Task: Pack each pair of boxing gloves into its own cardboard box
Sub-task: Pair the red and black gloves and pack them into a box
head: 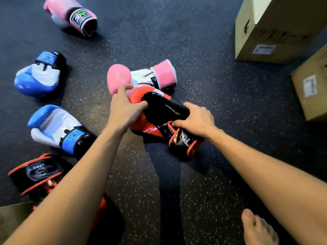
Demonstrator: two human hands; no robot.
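Grips the red-and-black glove (159, 112) with both hands, low against the dark speckled floor (221, 96); cannot tell whether resting on it or held just clear. Clasps the padded orange end with the left hand (123, 108), thumb laid on the black panel, fingers (126, 87) curled round the far side. Closes the right hand (196, 119) over the wrist part, just above the cuff marked 10OZ, fingers (178, 123) curled and pressed together on the black strap.

Just beyond that glove, touching or nearly touching its padded end: a pink-and-white glove (141, 76) on its side. Far beyond and to its left: a second pink glove (70, 15), cuff opening toward the camera. Left of it, well apart: a far blue-and-white glove (39, 75) and a near blue-and-white glove (56, 128). Nearer and left, partly hidden by the left forearm: the matching red-and-black glove (35, 174), also marked 10OZ. Beyond and to its right, well apart: a pale cardboard box (276, 32). Right of it at the frame edge: a brown cardboard box (313, 91) with a white label. Nearer and right: a bare foot (256, 228).
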